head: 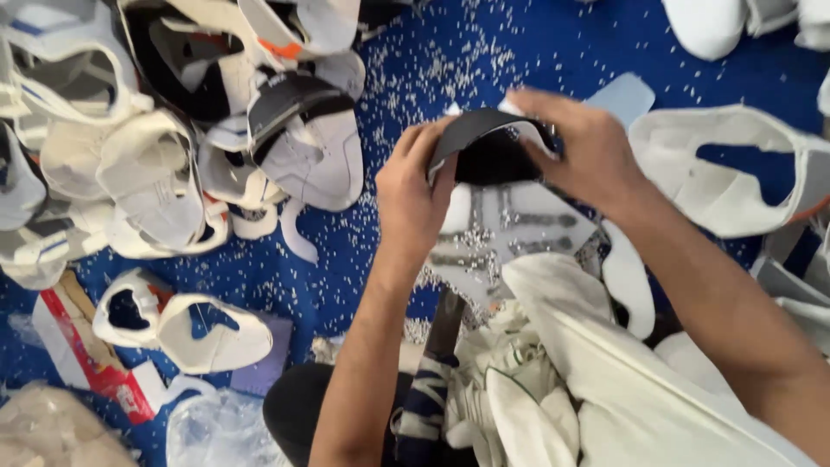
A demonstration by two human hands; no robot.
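Both your hands pinch the black shoe piece [488, 149], held above the blue mat [484, 52]. Left hand [413, 192] clamps its left edge, right hand [579, 147] its right edge. A pile of white uppers [147, 164] sits well left, with white scraps [553, 380] below your wrists.
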